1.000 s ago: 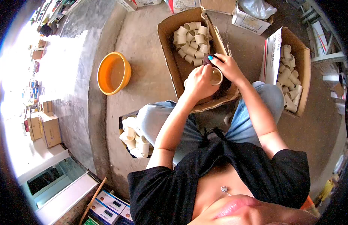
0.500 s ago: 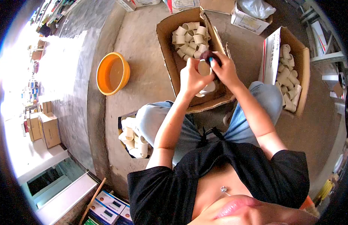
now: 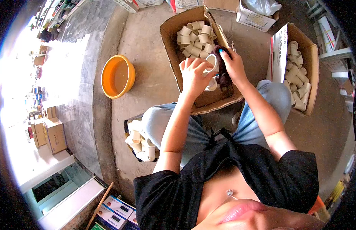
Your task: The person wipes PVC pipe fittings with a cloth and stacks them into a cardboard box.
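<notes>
My left hand [image 3: 194, 78] is closed on a white plastic pipe fitting [image 3: 212, 62], its round open end facing up. My right hand [image 3: 235, 68] grips a dark brown cloth [image 3: 223, 76], which hangs down beside the fitting. Both hands are above a cardboard box [image 3: 171, 51] in front of me. A heap of cream pipe fittings [image 3: 193, 40] fills the far part of that box. Below my left fingers, another white fitting [image 3: 211, 86] shows in the near part, partly hidden.
An orange basin [image 3: 118, 76] stands on the floor to the left. At right is another cardboard box [image 3: 313, 76] of fittings. More white fittings [image 3: 141, 143] sit in a container by my left knee. Cartons [image 3: 254, 19] line the far side.
My hands have moved slightly apart. The fitting has turned in my left hand, and the cloth, bunched against it before, now hangs lower from my right hand.
</notes>
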Action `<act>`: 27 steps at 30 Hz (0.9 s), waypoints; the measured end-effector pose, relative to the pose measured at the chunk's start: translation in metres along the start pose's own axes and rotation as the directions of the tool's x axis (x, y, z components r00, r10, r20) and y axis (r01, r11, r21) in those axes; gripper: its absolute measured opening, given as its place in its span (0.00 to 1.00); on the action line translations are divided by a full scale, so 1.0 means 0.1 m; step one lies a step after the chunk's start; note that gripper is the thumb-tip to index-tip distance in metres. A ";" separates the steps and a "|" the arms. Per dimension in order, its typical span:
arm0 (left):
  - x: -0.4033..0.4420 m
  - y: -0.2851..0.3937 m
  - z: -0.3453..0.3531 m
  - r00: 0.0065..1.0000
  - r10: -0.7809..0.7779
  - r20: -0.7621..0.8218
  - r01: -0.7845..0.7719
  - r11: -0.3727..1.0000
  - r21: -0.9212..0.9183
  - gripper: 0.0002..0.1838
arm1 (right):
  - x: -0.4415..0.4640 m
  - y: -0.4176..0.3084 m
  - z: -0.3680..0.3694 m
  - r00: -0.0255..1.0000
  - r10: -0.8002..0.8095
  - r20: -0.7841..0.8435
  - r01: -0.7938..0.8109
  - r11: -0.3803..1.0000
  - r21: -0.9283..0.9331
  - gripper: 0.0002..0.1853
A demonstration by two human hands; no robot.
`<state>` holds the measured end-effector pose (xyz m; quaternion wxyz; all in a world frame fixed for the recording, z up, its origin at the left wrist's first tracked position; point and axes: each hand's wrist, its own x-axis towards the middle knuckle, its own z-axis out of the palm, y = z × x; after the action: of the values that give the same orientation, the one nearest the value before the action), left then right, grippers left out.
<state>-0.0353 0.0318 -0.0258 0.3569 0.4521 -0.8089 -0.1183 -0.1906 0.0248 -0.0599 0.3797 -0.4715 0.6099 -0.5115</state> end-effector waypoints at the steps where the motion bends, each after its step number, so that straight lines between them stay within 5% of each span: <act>1: -0.02 -0.01 0.03 0.999 0.045 0.015 -0.045 0.999 -0.006 0.13 | -0.01 -0.01 -0.01 1.000 -0.022 -0.010 0.022 1.000 -0.006 0.17; 2: -0.03 -0.03 0.08 1.000 0.026 0.014 -0.025 0.997 -0.069 0.12 | -0.04 -0.09 -0.03 0.996 -0.086 -0.016 0.084 0.992 -0.091 0.15; 3: -0.05 -0.04 0.10 0.997 -0.041 0.066 0.047 0.993 -0.107 0.12 | -0.04 -0.11 0.01 0.945 -0.317 -0.084 0.317 0.948 -0.023 0.17; 5: -0.07 -0.07 0.14 0.971 -0.164 0.174 0.193 0.967 -0.167 0.12 | -0.07 -0.23 0.00 0.884 -0.460 -0.081 0.444 0.881 -0.164 0.22; 6: -0.07 -0.12 0.18 0.965 -0.187 0.183 0.225 0.950 -0.216 0.11 | -0.08 -0.22 0.00 0.902 -0.430 0.044 0.432 0.898 -0.080 0.24; 7: -0.07 -0.17 0.22 0.947 -0.250 0.203 0.306 0.894 -0.327 0.11 | -0.13 -0.27 -0.07 0.929 -0.303 0.214 0.344 0.921 -0.186 0.23; 11: -0.03 -0.18 0.17 0.854 -0.439 0.280 0.506 0.573 -0.645 0.10 | -0.28 -0.35 0.02 0.772 -0.563 0.293 0.632 0.724 -0.275 0.23; 13: 0.00 -0.12 0.16 0.950 -0.308 0.047 0.275 0.759 -0.591 0.10 | -0.32 -0.31 0.09 0.796 -0.570 0.204 0.605 0.755 -0.251 0.21; 15: -0.02 -0.17 0.13 0.973 -0.189 0.136 0.232 0.833 -0.501 0.15 | -0.24 -0.29 0.07 0.827 -0.525 0.200 0.560 0.800 -0.217 0.19; 17: -0.03 -0.14 0.12 0.993 -0.063 0.101 0.099 0.908 -0.408 0.08 | -0.15 -0.32 0.05 0.883 -0.456 0.112 0.468 0.876 -0.121 0.15; 19: -0.05 -0.02 0.08 0.994 0.000 0.107 0.033 0.951 -0.309 0.09 | -0.05 -0.24 -0.01 0.975 -0.127 0.182 0.144 0.986 -0.081 0.17; 23: -0.03 0.09 0.02 0.982 0.162 0.101 -0.130 0.955 -0.265 0.10 | 0.21 -0.04 -0.15 0.834 0.139 0.533 -0.265 0.950 0.167 0.18; 24: -0.03 0.09 0.02 0.981 0.162 0.103 -0.134 0.962 -0.236 0.10 | 0.20 -0.08 -0.17 0.820 0.151 0.552 -0.300 0.935 0.190 0.17; 27: -0.05 0.08 0.05 0.990 -0.028 0.137 0.050 0.986 -0.158 0.10 | 0.15 -0.08 -0.05 0.943 0.055 0.329 -0.074 0.996 0.044 0.21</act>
<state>-0.0420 0.0400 -0.0276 0.3347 0.4286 -0.8099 -0.2200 -0.1982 0.0119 -0.0504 0.5052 -0.5188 0.5390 -0.4303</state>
